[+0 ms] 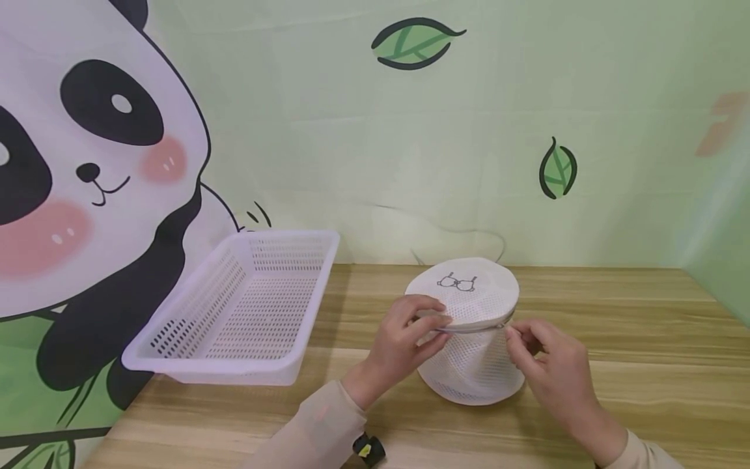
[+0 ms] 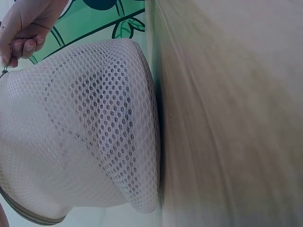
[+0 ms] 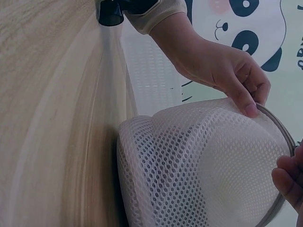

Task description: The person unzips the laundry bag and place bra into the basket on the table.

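Note:
A white mesh laundry bag (image 1: 477, 365), shaped like a short cylinder, stands upright on the table. Its round lid carries a small drawing of glasses (image 1: 457, 283), and a grey zipper (image 1: 477, 327) runs around beneath it. My left hand (image 1: 404, 335) grips the zipped rim at the left, thumb below and fingers above; the right wrist view shows its thumb pressed on the mesh by the zipper. At the rim's right side, my right hand (image 1: 553, 365) pinches the small zipper pull (image 2: 4, 71) between thumb and fingers. The bag's mesh wall (image 3: 175, 165) looks creased.
To the left stands a white plastic basket (image 1: 293, 361) with slotted walls. A wood-grain table (image 1: 656, 378) lies under everything. Behind it hangs a pale green backdrop (image 1: 305, 156) printed with a panda and leaves.

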The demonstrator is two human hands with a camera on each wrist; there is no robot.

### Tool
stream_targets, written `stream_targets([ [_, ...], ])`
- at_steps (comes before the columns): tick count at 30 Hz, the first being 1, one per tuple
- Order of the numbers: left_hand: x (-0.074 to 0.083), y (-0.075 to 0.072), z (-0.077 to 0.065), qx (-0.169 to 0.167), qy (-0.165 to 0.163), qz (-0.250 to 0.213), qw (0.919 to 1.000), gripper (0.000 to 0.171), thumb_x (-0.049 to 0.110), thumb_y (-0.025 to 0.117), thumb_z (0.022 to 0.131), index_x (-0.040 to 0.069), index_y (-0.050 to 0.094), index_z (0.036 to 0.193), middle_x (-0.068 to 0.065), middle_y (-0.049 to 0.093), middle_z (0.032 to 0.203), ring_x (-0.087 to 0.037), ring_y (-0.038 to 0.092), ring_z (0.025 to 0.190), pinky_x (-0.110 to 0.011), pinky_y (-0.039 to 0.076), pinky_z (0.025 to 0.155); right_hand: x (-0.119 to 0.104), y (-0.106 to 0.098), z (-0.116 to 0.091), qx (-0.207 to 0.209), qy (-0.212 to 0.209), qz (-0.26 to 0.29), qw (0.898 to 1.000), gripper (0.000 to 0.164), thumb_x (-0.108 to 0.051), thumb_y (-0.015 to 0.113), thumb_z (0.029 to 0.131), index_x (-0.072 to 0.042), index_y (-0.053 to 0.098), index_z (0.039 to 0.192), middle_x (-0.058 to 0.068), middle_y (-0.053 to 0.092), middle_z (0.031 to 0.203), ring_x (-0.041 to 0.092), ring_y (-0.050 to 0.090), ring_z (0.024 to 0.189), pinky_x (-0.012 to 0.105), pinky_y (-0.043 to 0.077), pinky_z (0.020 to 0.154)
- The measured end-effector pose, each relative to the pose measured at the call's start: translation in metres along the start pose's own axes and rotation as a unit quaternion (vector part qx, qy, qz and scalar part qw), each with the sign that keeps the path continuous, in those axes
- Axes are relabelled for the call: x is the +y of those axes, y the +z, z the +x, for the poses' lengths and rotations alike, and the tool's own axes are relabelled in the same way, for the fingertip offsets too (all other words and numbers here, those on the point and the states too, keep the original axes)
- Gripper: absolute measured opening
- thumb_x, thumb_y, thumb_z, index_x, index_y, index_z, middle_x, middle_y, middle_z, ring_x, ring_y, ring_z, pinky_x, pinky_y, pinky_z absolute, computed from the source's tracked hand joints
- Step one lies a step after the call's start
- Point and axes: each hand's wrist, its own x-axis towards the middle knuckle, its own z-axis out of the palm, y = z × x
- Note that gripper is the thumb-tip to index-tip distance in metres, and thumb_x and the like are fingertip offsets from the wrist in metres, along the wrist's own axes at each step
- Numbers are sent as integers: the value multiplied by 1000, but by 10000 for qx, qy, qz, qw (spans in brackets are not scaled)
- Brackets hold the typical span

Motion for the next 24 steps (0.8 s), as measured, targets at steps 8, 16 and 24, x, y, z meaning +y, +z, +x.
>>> stream_targets([
  [8,-3,-2,0,-18,13,28,10000,19,15,78,77,12,68,92,-5,64,102,-19,61,96,-28,52,87,0,0,1,4,51,-22,10000,13,5,67,71,-8,63,72,-7,52,60,-13,45,60,9,37,47],
  [16,-7,-2,-1,88,92,-4,9999,21,11,78,74,10,67,92,-5,65,101,-20,62,94,-30,52,86,1,0,1,13,53,-2,10000,14,5,67,71,-9,63,71,-7,52,59,-13,45,60,9,38,48],
  [24,-11,-2,-2,127,114,31,9998,21,10,78,74,10,68,93,-5,65,100,-20,61,92,-30,52,84,1,0,1,-2,41,44,10000,14,5,67,71,-8,63,72,-7,52,60,-14,45,61,8,37,48],
])
